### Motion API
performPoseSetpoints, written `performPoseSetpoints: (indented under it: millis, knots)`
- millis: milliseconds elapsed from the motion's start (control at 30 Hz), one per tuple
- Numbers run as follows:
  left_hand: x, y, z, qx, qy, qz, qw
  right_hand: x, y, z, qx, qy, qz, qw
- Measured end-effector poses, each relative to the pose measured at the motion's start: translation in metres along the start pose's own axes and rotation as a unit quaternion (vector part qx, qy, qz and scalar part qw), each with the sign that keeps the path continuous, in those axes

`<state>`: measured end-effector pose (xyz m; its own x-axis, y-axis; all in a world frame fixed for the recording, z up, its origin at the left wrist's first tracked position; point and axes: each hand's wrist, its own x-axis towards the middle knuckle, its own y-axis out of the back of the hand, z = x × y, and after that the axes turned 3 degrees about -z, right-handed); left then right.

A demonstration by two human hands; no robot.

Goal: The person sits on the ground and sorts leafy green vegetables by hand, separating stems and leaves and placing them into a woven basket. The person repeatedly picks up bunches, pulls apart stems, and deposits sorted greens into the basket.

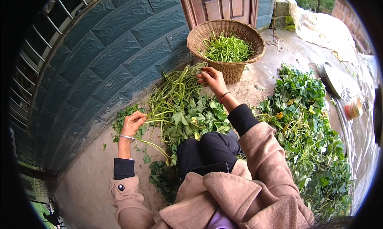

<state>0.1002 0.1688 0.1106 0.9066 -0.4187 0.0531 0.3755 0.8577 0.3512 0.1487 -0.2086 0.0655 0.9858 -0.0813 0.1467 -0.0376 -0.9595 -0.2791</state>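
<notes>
Pinched between the thumb and fingers of my left hand (133,123) is a green leafy vine (161,113). Its stems fan out to the right, and one trails down toward my knee. Just below the near rim of a wicker basket (227,73) is my right hand (210,77), with fingers curled. Whether it pinches a thin stem is not clear. Cut green stems (229,48) lie loosely inside the basket. Between my hands and against my knees spreads a heap of leafy vines (200,112), with bare stems toward the wall.
A long pile of leafy vines (305,133) runs along my right side. Beyond it are plastic sheeting (363,157) and a small tub (353,108) on its side. A blue tiled wall (116,49) rises at left; a brown door (223,7) stands behind the basket.
</notes>
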Motion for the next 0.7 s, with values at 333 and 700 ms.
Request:
performPoseSetpoints:
  millis: [333,700]
  knots:
    - [-0.002,-0.006,0.027,-0.022,0.044,-0.043,0.998,-0.031,-0.051,-0.014,-0.198,0.200,-0.132,0.951]
    - [-0.003,-0.004,0.019,-0.004,0.043,-0.021,0.999,-0.034,-0.065,-0.026,-0.088,0.131,-0.030,0.987]
